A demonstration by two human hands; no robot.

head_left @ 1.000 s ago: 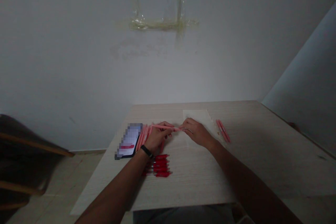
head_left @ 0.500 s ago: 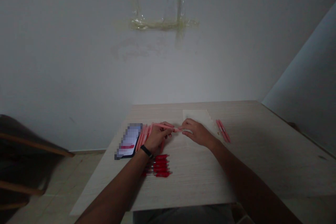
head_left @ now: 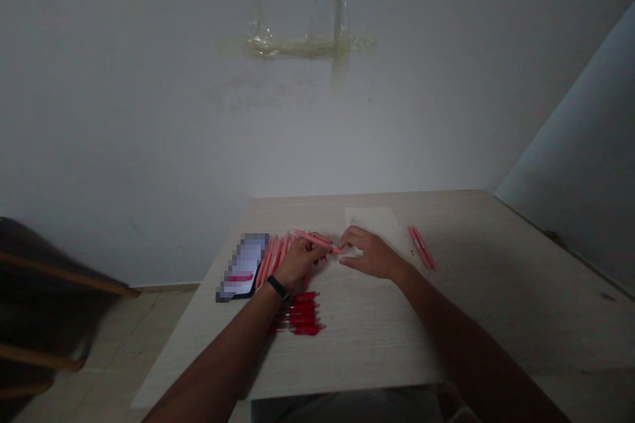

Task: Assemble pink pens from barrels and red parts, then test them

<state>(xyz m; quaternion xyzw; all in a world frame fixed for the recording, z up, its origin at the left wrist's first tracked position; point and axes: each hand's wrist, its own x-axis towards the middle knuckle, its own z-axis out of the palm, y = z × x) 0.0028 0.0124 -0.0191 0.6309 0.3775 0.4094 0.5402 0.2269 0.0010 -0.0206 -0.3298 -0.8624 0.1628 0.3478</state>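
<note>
Looking down at our hands, what lies between them?

A pink pen [head_left: 315, 240], stretched across the gap. Our left hand [head_left: 297, 266] is closed around it, and its tip end reaches our right hand [head_left: 372, 254].

Which way does its long axis run?

Nearly side to side, with a slight slant. The end past our left knuckles points away from us, and the other end dips toward the right fingertips [head_left: 350, 234]. The left hand is nearer the pen's middle, while the right meets only the end.

Is the right hand gripping?

We can't tell. Its fingers are curled in a narrow shape at the tip, but the contact is too small to make out.

What differs from the earlier frame?

The pen slants more steeply now, and the right hand sits a little further right.

And around our hands?

Just beyond the left hand lies a bundle of pink pens [head_left: 270, 261], with a pixelated phone [head_left: 243, 264] to its left. Toward us from the left hand is a row of red pens [head_left: 302, 314]. Beyond the right hand lies a sheet of paper [head_left: 370, 218], and further right, a pair of pink pens [head_left: 421, 248].
</note>
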